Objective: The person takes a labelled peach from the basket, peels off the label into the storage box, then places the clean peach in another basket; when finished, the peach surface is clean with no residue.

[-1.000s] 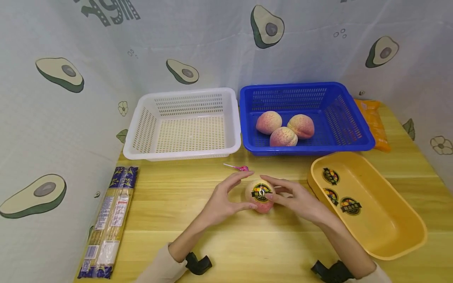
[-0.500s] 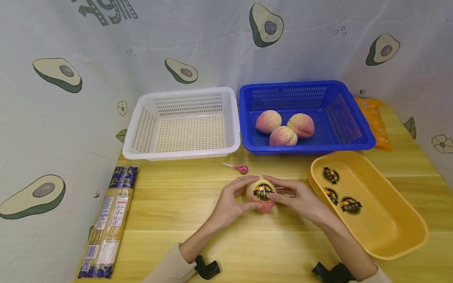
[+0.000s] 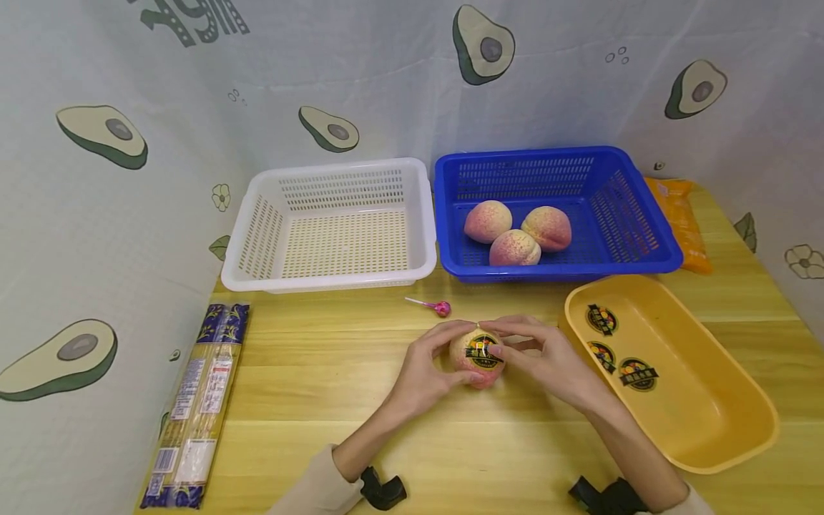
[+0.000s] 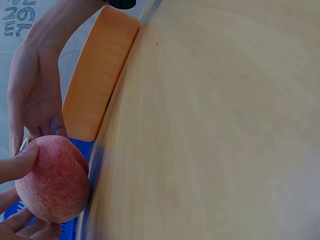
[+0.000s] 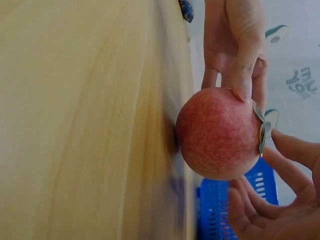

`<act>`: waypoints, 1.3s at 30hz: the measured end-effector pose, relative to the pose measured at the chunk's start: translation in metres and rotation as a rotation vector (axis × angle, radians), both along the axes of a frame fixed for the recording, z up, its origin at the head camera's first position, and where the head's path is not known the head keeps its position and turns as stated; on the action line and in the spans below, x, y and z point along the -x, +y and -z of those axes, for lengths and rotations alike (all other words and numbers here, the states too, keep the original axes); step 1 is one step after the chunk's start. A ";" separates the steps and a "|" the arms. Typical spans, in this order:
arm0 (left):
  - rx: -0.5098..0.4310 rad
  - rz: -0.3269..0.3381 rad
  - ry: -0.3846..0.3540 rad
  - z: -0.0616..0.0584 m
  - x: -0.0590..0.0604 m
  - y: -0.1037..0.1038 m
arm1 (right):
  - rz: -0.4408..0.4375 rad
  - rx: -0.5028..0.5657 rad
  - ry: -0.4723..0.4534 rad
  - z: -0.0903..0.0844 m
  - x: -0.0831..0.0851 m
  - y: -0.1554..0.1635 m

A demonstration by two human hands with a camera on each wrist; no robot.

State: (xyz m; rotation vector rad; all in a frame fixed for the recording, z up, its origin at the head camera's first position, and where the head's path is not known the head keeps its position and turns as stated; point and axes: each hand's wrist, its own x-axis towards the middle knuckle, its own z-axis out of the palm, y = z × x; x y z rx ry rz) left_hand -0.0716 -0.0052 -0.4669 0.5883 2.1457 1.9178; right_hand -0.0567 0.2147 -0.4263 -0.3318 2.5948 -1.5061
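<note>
A pink and pale-yellow peach (image 3: 486, 379) is between my two hands at the middle of the table, a round black fruit-pattern sticker (image 3: 479, 352) on its upper face. My left hand (image 3: 425, 368) grips it from the left, thumb low on the front and fingers at the back. From the other side my right hand (image 3: 556, 361) holds the peach, its thumb on the sticker's right part and its fingers reaching behind. In the right wrist view the sticker's edge (image 5: 262, 131) stands slightly off the peach skin (image 5: 217, 135).
Three peaches (image 3: 547, 227) lie in a blue basket (image 3: 560, 270) at the back, beside a white basket (image 3: 331, 280). A yellow tub (image 3: 702, 386) bears several stickers (image 3: 637, 375). A lollipop (image 3: 441, 308), noodle packs (image 3: 199, 408) and an orange packet (image 3: 685, 225) lie around.
My left hand has closed in from the left and now grips the peach. The right thumb stays at the sticker. The peach has shifted slightly right.
</note>
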 end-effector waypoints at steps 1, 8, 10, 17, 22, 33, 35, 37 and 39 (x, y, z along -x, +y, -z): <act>0.002 -0.001 0.002 0.000 0.000 0.000 | 0.021 -0.004 0.013 0.000 0.000 -0.001; -0.007 -0.003 -0.004 0.002 -0.001 0.000 | 0.121 0.043 -0.015 0.002 0.001 -0.005; -0.009 -0.004 -0.013 0.002 -0.001 0.000 | 0.131 0.076 -0.076 0.002 0.001 -0.005; -0.016 0.003 -0.046 0.002 0.001 -0.001 | 0.194 0.153 -0.267 0.002 0.004 -0.006; -0.010 0.009 -0.031 0.002 0.002 0.000 | 0.221 0.172 -0.271 0.004 0.005 -0.008; 0.014 0.005 -0.001 0.002 0.005 -0.001 | 0.243 0.177 -0.253 0.005 0.006 -0.010; 0.013 0.006 -0.002 0.001 0.005 -0.001 | 0.249 0.163 -0.255 0.005 0.005 -0.011; 0.017 0.005 -0.006 0.000 0.005 -0.001 | 0.250 0.145 -0.259 0.004 0.006 -0.011; 0.028 0.003 0.000 0.000 0.005 -0.001 | 0.246 0.132 -0.264 0.003 0.006 -0.011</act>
